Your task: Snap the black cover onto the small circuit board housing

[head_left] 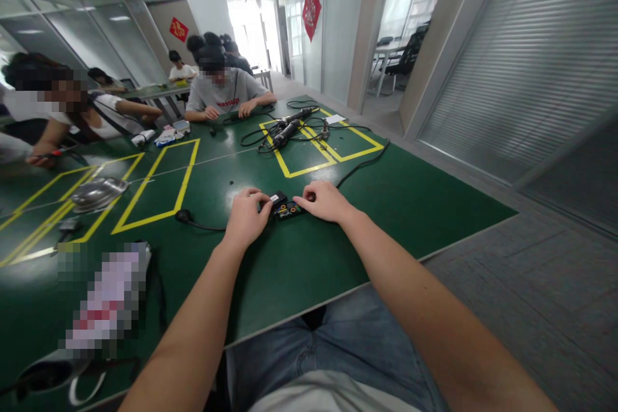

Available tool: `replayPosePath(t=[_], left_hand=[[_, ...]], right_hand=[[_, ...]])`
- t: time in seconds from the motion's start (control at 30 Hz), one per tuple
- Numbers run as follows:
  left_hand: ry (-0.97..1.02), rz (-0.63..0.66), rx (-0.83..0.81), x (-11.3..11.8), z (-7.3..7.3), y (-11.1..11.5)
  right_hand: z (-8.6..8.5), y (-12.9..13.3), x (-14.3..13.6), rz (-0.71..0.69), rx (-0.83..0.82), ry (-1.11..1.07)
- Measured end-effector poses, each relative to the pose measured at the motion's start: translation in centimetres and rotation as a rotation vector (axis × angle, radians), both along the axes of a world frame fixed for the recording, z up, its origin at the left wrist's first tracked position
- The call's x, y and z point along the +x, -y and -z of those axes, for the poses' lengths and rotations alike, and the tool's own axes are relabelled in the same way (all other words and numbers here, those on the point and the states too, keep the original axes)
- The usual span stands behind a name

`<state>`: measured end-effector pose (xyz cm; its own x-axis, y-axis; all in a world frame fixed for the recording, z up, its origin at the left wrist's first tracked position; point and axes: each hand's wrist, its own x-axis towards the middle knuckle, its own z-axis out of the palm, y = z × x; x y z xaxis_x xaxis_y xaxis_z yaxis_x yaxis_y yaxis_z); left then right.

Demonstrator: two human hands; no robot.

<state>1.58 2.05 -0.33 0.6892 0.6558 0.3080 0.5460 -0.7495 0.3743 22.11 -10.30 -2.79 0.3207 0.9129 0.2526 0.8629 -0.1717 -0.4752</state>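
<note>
Device: black piece (288, 211) between the two hands, near the front edge of the green table (415, 206), orange-ringed parts showing on top
Left hand (247, 212): thumb and fingers pinched on the device's left end
Right hand (326, 201): thumb and curled fingers at the right end; cannot tell whether they grip
Plug (183, 215): black, left of the left hand, on a cord
Tape (309, 171): yellow rectangles beyond the hands, dark cables (264, 141) across them
Co-worker (226, 90): grey shirt, seated opposite
</note>
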Motion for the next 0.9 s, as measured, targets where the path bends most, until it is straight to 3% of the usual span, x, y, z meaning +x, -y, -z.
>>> replayPosePath(t=[0.07,0.27,0.6,0.9], left_hand=[[-0.077,-0.025,0.075,-0.3,-0.7,0.5],[-0.364,-0.046,-0.046,-0.4,-1.6,1.5],[-0.299,-0.12,-0.118,-0.3,-2.1,1.0],[-0.359,-0.156,-0.115,-0.2,-2.3,1.4]], right_hand=[[-0.2,0.2,-0.1,0.007,-0.019,0.069],[-0.9,0.7,-0.4,0.046,-0.084,0.229],[-0.5,0.6,-0.2,0.135,0.009,0.068],[-0.4,0.6,-0.1,0.167,0.045,0.018]])
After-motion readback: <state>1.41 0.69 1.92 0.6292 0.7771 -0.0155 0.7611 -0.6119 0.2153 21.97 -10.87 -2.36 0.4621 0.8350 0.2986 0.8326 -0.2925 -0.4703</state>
